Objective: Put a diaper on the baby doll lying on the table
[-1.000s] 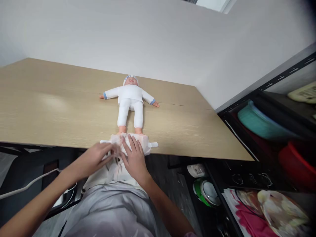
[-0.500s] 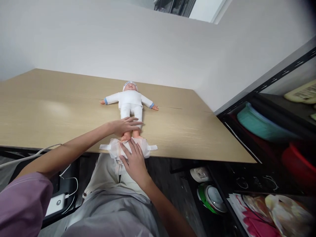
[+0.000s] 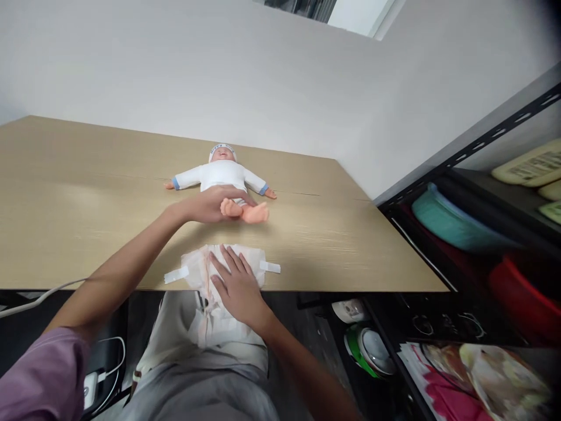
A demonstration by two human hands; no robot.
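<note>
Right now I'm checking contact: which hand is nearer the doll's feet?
Left. The left hand grips the doll by its legs; the right hand lies flat on the diaper.

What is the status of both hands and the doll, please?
Left hand grips doll legs, raised. Right hand flat on diaper at table edge. Nothing between.

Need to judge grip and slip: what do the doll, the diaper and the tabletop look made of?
Doll: glossy feet suggest plastic; white suit looks like soft knit cloth. Diaper: thin, crinkled, matte, probably nonwoven with tape tabs. Tabletop: printed-looking pale grain with soft sheen, likely laminate.
</note>
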